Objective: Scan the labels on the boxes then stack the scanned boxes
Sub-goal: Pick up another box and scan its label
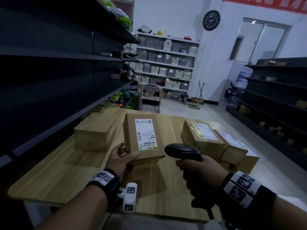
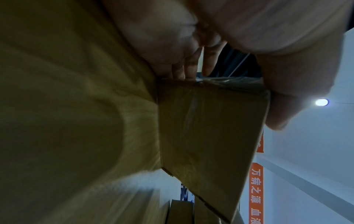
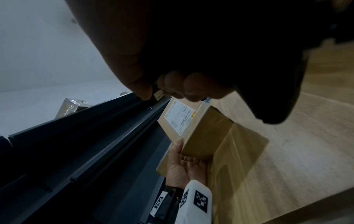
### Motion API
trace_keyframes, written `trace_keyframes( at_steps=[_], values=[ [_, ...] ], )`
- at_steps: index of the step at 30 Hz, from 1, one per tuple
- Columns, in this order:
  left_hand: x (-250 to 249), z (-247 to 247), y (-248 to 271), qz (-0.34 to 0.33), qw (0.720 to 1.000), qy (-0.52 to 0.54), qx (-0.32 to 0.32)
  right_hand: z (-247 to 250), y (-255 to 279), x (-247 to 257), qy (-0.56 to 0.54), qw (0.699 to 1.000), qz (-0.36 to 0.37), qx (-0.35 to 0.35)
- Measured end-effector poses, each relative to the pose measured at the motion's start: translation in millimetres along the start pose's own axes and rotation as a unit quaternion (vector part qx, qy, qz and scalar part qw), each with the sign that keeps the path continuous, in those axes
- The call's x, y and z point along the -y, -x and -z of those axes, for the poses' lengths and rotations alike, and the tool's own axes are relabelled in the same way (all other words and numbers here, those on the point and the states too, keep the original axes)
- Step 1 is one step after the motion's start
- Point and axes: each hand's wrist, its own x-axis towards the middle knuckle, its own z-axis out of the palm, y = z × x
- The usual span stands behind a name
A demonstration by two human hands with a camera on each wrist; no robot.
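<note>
My left hand [image 1: 123, 157] grips the near left corner of a brown cardboard box [image 1: 142, 138], tilted above the wooden table [image 1: 66, 171] with its white label [image 1: 145, 134] facing up. The left wrist view shows the same box [image 2: 208, 136] from below, with the thumb [image 2: 293, 97] over its edge. My right hand [image 1: 199, 173] holds a black handheld scanner [image 1: 183, 151] just right of the box's near corner, its head turned toward the box. From the right wrist, the scanner [image 3: 268, 75] looms dark over the labelled box [image 3: 193, 127]. A stack of plain boxes [image 1: 94, 131] stands at left.
Several labelled boxes [image 1: 216, 141] crowd the table's right side. Dark shelving [image 1: 49, 72] runs close along the left and another rack [image 1: 279, 97] stands at right. A step stool [image 1: 150, 98] is beyond the table's far edge.
</note>
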Motion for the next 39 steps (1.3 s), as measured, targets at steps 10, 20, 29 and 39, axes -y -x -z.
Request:
trace_keyframes(
  at_steps=[10,20,29,39],
  values=[
    [-0.9,0.1,-2.9,-0.013,0.999,-0.033,-0.012,1.0,2.9,6.8,0.014,0.999,-0.039,0.003],
    [2.6,1.2,-7.1,-0.008,0.999,-0.049,-0.005,1.9,3.9,8.6,0.013,0.999,-0.044,-0.001],
    [3.2,4.1,-8.2,-0.015,0.998,-0.055,-0.007,2.4,7.0,11.1,0.015,0.999,-0.036,0.002],
    [8.0,4.2,-8.7,0.009,1.000,-0.001,-0.021,-0.8,10.4,19.2,-0.011,1.000,-0.015,-0.019]
  ],
)
